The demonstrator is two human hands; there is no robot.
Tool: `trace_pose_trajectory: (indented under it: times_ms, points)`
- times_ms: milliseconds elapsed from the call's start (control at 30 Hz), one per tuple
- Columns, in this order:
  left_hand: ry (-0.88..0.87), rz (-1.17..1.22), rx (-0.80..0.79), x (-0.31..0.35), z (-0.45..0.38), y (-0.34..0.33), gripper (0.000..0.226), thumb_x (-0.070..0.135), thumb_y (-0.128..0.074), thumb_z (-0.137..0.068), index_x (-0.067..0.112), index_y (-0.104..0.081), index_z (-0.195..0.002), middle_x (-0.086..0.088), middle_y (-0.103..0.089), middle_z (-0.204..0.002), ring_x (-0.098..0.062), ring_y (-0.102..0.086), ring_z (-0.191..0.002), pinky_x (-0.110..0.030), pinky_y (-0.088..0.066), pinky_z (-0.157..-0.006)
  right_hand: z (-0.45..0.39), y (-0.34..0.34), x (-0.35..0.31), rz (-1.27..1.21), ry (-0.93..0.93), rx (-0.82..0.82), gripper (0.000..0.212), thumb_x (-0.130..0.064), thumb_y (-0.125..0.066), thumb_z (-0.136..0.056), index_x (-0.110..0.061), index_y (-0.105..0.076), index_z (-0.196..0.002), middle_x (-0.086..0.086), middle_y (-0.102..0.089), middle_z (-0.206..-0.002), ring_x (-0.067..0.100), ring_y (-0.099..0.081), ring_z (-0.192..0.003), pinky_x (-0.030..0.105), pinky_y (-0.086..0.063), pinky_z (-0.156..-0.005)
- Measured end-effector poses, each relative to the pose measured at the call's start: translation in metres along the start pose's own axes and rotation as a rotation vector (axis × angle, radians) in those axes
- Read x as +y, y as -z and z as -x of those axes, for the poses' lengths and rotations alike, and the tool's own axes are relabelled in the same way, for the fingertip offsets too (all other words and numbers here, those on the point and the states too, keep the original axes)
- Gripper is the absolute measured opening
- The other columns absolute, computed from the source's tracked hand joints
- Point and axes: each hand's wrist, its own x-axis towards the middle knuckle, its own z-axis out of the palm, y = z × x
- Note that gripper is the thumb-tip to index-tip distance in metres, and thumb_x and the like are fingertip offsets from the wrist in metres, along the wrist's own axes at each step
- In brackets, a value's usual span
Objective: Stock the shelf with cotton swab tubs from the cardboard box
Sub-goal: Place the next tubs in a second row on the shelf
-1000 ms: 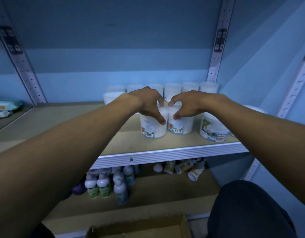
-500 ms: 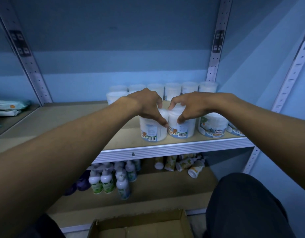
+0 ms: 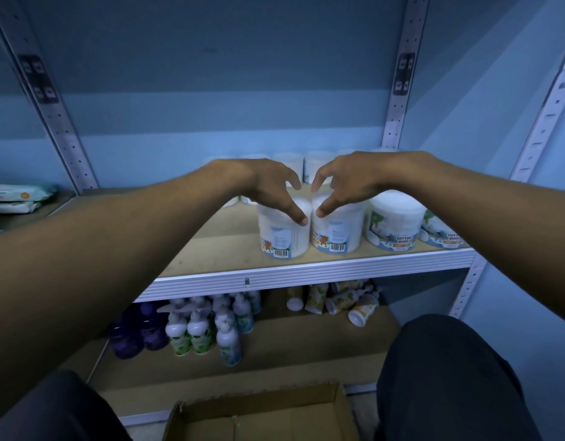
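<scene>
Inspecting from the hands outward, we find the left hand (image 3: pixel 268 189) curled over the top of one white round plastic cotton swab tub (image 3: pixel 282 232), thumb down its front, and the right hand (image 3: pixel 344 183) holding a second matching tub (image 3: pixel 336 229) the same way. Both tubs stand upright and touch each other on the tan wooden shelf board (image 3: pixel 217 246), just behind its front edge. To the right of the right hand stand two more labelled tubs (image 3: pixel 394 222), and beyond the fingers a back row of white tubs (image 3: pixel 317 162) runs along the wall. Below the wrists, the brown cardboard box (image 3: pixel 265 415) shows only bare floor in its visible part. We judge stocking nearly complete: these two await release, and shelf space to the left of the left hand is unfilled.
</scene>
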Motion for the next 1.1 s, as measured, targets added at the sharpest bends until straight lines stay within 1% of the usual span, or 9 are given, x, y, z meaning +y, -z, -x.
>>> trace_pose_trajectory:
  times_ms: [133, 300, 433, 500, 667, 833, 900, 967, 1100]
  points:
    - [-0.013, 0.041, -0.044, 0.002, 0.000, 0.001, 0.081, 0.062, -0.074, -0.073, 0.033, -0.045, -0.143, 0.007, -0.043, -0.148, -0.022, -0.048, -0.131, -0.037, -0.043, -0.108, -0.008, -0.002, -0.005, 0.002, -0.023, -0.043, 0.056, -0.058, -0.076, -0.077, -0.036, -0.060, -0.127, -0.006, -0.051, -0.134, 0.022, -0.055, -0.116, 0.033, -0.052, -0.091]
    - [-0.011, 0.067, -0.046, 0.002, -0.004, 0.000, 0.075, 0.063, -0.076, -0.070, 0.031, -0.055, -0.135, 0.007, -0.052, -0.138, -0.022, -0.055, -0.121, -0.037, -0.048, -0.102, -0.013, -0.003, -0.003, -0.015, -0.009, -0.044, 0.047, -0.043, -0.080, -0.080, -0.031, -0.064, -0.122, -0.005, -0.051, -0.123, 0.021, -0.055, -0.109, 0.032, -0.053, -0.088]
    - [0.020, 0.061, -0.044, 0.009, -0.002, 0.002, 0.076, 0.069, -0.073, -0.069, 0.024, -0.059, -0.129, 0.003, -0.054, -0.126, -0.017, -0.064, -0.084, -0.031, -0.056, -0.081, -0.009, -0.003, 0.004, -0.019, 0.018, -0.068, 0.044, -0.039, -0.081, -0.077, -0.039, -0.064, -0.118, -0.007, -0.057, -0.124, 0.019, -0.057, -0.111, 0.034, -0.048, -0.094]
    - [0.057, 0.043, -0.034, 0.013, -0.001, 0.002, 0.078, 0.073, -0.070, -0.068, 0.021, -0.059, -0.126, 0.001, -0.053, -0.124, -0.017, -0.065, -0.075, -0.029, -0.055, -0.073, -0.005, -0.001, 0.007, -0.042, 0.039, -0.092, 0.045, -0.032, -0.081, -0.079, -0.039, -0.063, -0.119, -0.009, -0.058, -0.128, 0.017, -0.054, -0.117, 0.032, -0.043, -0.096]
    - [0.097, 0.019, -0.020, 0.016, -0.002, -0.001, 0.092, 0.081, -0.061, -0.069, 0.021, -0.049, -0.137, 0.000, -0.051, -0.129, -0.019, -0.063, -0.076, -0.030, -0.050, -0.071, 0.004, 0.007, 0.009, -0.073, 0.069, -0.128, 0.047, -0.032, -0.081, -0.080, -0.040, -0.062, -0.123, -0.010, -0.057, -0.133, 0.014, -0.054, -0.119, 0.031, -0.041, -0.099]
    - [0.031, 0.177, -0.114, 0.008, -0.006, 0.003, 0.092, 0.069, -0.071, -0.071, 0.019, -0.043, -0.144, 0.004, -0.046, -0.142, -0.023, -0.051, -0.119, -0.040, -0.055, -0.094, -0.003, 0.011, 0.007, -0.001, 0.009, -0.038, 0.057, -0.063, -0.075, -0.073, -0.043, -0.059, -0.123, -0.010, -0.049, -0.127, 0.015, -0.050, -0.116, 0.038, -0.041, -0.104]
    - [0.020, 0.178, -0.138, 0.006, -0.008, 0.003, 0.075, 0.060, -0.076, -0.072, 0.018, -0.056, -0.131, 0.003, -0.054, -0.131, -0.022, -0.054, -0.115, -0.037, -0.057, -0.089, -0.007, 0.008, 0.006, 0.039, -0.019, -0.054, 0.064, -0.070, -0.073, -0.070, -0.042, -0.058, -0.126, -0.008, -0.050, -0.128, 0.019, -0.052, -0.118, 0.039, -0.044, -0.103]
    - [0.010, 0.173, -0.130, 0.004, -0.012, 0.002, 0.057, 0.056, -0.077, -0.073, 0.016, -0.065, -0.112, 0.001, -0.059, -0.116, -0.022, -0.058, -0.105, -0.033, -0.058, -0.080, -0.010, 0.005, 0.005, 0.024, -0.034, -0.092, 0.064, -0.065, -0.074, -0.073, -0.037, -0.058, -0.128, -0.005, -0.048, -0.131, 0.023, -0.053, -0.121, 0.036, -0.047, -0.099]
    - [0.032, 0.208, -0.145, 0.004, -0.015, 0.001, 0.059, 0.058, -0.078, -0.073, 0.015, -0.067, -0.111, 0.002, -0.060, -0.112, -0.023, -0.059, -0.105, -0.034, -0.060, -0.082, -0.011, 0.003, 0.006, -0.014, -0.037, -0.122, 0.057, -0.053, -0.077, -0.079, -0.035, -0.058, -0.129, -0.005, -0.045, -0.125, 0.024, -0.051, -0.123, 0.036, -0.048, -0.098]
